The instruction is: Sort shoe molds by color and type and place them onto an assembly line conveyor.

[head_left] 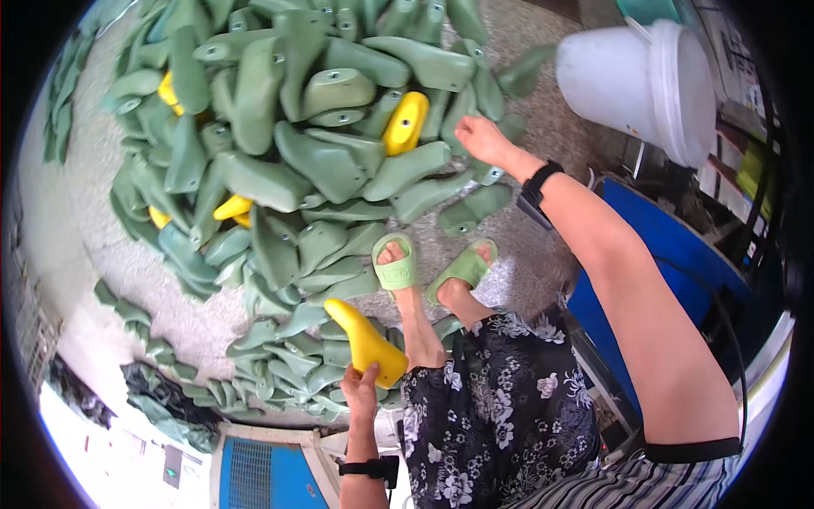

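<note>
Yellow shoe last (366,341) sits clasped in the left hand (360,392), toe pointing up-left; the right hand (482,138) (fingers loosely spread) reaches the green lasts (280,144).

A big heap of green shoe lasts (280,144) fills the floor ahead, with a smaller spread of green lasts (280,373) just beside the left hand (360,386), so both hands have lasts crowding around them. The right hand (483,136) reaches over the heap's right edge, where a strip of bare speckled floor (543,144) runs between the lasts and the white bucket (644,76). Near the body, the sandalled feet (424,271) and the blue seat (670,254) narrow the passage.
</note>
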`<state>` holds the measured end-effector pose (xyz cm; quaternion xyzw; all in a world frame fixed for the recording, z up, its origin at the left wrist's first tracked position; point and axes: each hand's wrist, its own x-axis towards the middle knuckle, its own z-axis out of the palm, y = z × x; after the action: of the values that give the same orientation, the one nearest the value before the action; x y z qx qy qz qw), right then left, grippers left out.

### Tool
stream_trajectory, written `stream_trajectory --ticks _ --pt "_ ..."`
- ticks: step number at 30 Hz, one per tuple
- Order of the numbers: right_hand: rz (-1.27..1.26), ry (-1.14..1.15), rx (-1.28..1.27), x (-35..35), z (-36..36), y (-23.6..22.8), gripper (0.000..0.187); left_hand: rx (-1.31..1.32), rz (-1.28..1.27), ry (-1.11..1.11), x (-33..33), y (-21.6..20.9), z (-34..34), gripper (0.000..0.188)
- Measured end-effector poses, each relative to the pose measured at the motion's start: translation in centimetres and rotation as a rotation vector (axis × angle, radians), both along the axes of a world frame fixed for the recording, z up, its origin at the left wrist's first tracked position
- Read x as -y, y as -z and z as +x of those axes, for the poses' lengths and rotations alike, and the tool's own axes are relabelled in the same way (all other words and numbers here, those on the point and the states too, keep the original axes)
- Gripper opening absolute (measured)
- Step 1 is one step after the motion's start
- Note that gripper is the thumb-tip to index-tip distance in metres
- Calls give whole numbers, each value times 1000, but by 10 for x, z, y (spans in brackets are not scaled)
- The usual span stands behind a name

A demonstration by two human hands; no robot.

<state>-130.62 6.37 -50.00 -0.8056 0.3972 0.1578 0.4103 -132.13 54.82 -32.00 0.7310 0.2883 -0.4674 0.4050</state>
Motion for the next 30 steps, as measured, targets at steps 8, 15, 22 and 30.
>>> stream_trajectory --ticks 8,15,22,30 --pt "182 -248 -24 -72 75 -47 31 -4 5 -32 6 -6 23 20" --pt "-233 -320 397 -163 140 -30 58 -19 -3 -88 -13 1 10 21" --pt "-267 -548 461 -248 189 -55 79 -30 32 -316 -38 -7 -19 21" --pt "-276 -525 215 -250 215 -32 73 30 -26 -380 -51 -6 -21 17"
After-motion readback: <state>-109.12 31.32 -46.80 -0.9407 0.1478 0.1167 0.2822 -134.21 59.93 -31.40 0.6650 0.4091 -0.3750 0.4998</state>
